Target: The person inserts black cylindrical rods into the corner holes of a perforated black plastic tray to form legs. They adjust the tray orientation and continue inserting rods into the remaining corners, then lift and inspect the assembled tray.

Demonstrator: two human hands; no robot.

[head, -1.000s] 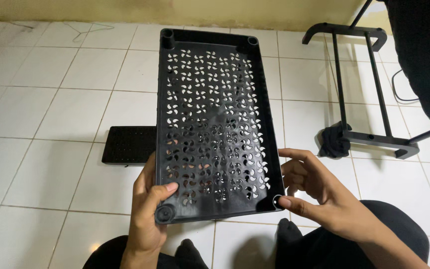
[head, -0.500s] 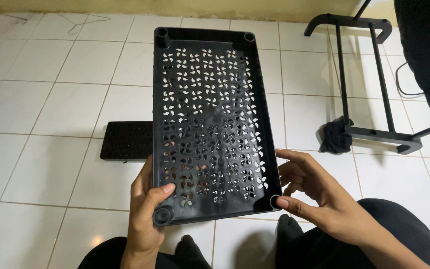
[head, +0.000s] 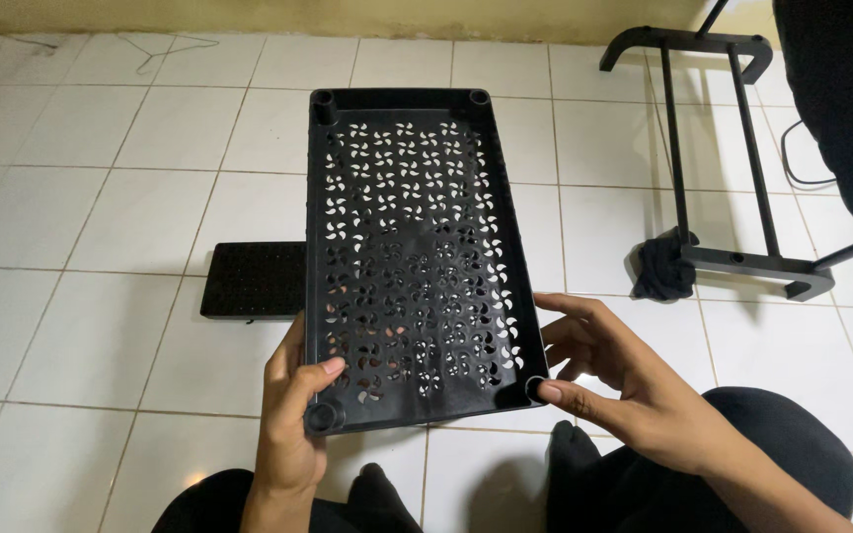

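The left hand (head: 293, 419) is gripping the perforated black tray (head: 412, 257) at its near left corner; the right hand (head: 614, 380), fingers spread, is touching the near right corner; the tray is tilting above the tiled floor (head: 101, 197), a smaller black panel (head: 254, 279) lying left of it, a black metal frame (head: 718, 158) standing right.

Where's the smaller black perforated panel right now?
Head view: the smaller black panel lies flat on the white tile floor, left of centre, partly hidden behind the large perforated tray, above the left hand.

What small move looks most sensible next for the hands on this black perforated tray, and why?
Probably closing the right hand onto the tray's near right corner. Only the left hand grips it, thumb on the panel at the near left corner; the right fingertips just touch the corner socket, hand spread open.
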